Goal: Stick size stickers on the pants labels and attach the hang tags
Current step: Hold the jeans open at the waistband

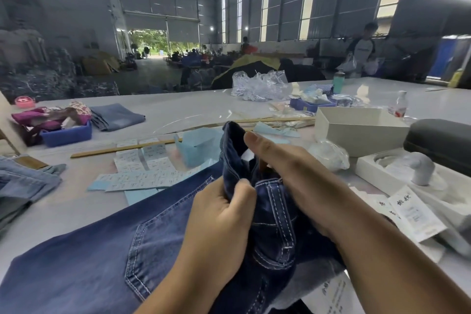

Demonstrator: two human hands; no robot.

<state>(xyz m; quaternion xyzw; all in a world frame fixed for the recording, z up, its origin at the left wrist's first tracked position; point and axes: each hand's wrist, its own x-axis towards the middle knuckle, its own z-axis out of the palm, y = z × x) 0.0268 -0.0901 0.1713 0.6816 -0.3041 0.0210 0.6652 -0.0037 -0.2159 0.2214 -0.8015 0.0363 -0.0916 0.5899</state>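
So a long pale worktable [178,109] is seen inside a big metal-walled shed with a curved roof, an open doorway at the far end with green trees showing through it. A person in a light top is spotted standing off to the right by the windows.

Loads of stuff is spread on the table: a blue tray [67,134] with purple fabric on the left, a folded light-blue pair of jeans [116,116] just beside it, a wooden stick [122,148], crumpled clear plastic bags [260,85] further back, an open white box [356,130] to the right, and a water bottle [401,104] behind that.

Sheets of size stickers [142,176] are laid flat in the middle, just beyond the pants.

The dark blue denim pants [102,250] are spread across the near edge, back pocket up, with thick white contrast stitching. The waistband end is bunched up and lifted off the table. It's gripped by the left hand [219,222], fingers curled round a fold of denim. The right hand [288,168] is curled over the other side of the waistband, thumb pointing up, its fingertips hidden in the fabric.
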